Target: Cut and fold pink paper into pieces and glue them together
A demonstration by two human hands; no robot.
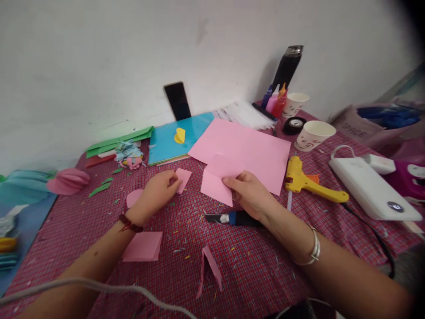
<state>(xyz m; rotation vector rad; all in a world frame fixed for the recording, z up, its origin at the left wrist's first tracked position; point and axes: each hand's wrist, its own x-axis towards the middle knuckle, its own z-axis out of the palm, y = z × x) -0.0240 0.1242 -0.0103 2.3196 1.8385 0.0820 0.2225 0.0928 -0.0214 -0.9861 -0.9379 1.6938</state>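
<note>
Head view: the folded pink paper point(216, 189) is pinched between thumb and fingers of the right hand point(245, 189), lying at about ten o'clock from it, its long axis roughly from one o'clock to seven. The right hand is plainly nearer; from the left hand point(159, 189) the paper lies at three o'clock, with a small pink piece point(184, 178) between. The left hand's fingers bend together at that piece's edge; whether they grip it or only touch, I cannot tell. The folded paper's upper panel overlaps the large pink sheet point(255, 148) in view, at twelve o'clock. A cutter knife point(237, 218) lies just below the right hand, at six, blade towards nine. Farther out on the counter point(181, 279), a yellow glue gun point(294, 177) lies at three o'clock from the right hand.
</note>
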